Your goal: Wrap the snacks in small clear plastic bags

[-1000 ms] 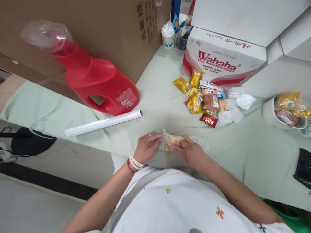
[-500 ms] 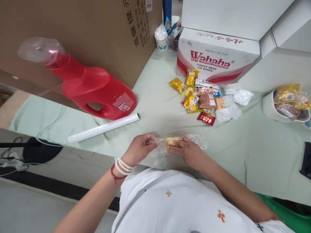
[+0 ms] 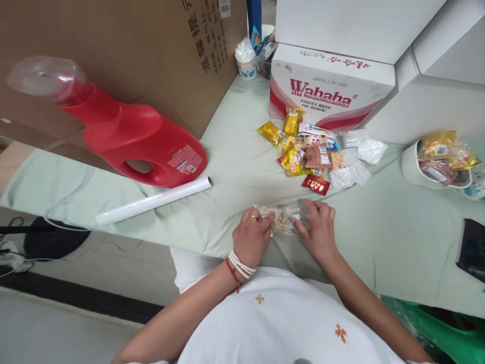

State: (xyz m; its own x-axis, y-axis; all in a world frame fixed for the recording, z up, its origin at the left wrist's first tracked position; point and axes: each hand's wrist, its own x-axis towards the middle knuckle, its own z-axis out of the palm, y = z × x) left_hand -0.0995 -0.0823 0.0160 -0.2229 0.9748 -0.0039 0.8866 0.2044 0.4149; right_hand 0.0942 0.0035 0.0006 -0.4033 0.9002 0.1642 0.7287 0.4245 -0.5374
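Near the table's front edge lies a snack in clear plastic wrap [image 3: 281, 217], partly covered by my fingers. My left hand [image 3: 252, 230], with white bead strands and a red cord at the wrist, is closed on the left end of the wrap. At the other end my right hand [image 3: 319, 227] grips the plastic between thumb and fingers. Beyond my hands is a pile of packaged snacks: yellow packets [image 3: 292, 161], a brown packet [image 3: 317, 155], a red packet [image 3: 316, 185] and crumpled clear wraps [image 3: 350, 174].
A red detergent bottle [image 3: 151, 136] leans by a large brown carton [image 3: 144, 45], with a white roll [image 3: 155, 200] in front. A Wahaha box [image 3: 329, 88] stands at the back. On the right are a white tub of snacks [image 3: 411, 167] and a dark phone-like object [image 3: 472, 247].
My left hand has moved right, onto the snack's left part. My right hand has shifted right to the wrap's right end. The camera view has moved slightly.
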